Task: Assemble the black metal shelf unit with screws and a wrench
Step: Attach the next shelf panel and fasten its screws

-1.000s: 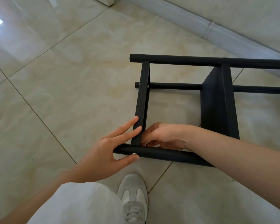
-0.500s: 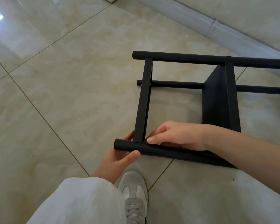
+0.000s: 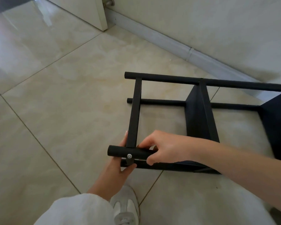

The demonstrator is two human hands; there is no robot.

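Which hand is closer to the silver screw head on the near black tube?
Left. The left hand sits just below the silver screw head, thumb beside it under the tube. The right hand grips the near black tube farther right.

black metal shelf unit [image 3: 199, 114] lying on its side on tile, round posts level, flat crossbar joining two; silver screw [image 3: 129, 155] seated in near post's end.

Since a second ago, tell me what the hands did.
The left hand dropped from flat against the crossbar to cupping the near tube from below. The right hand came up and gripped the tube. A screw head now shows. The shelf unit remains on its side.
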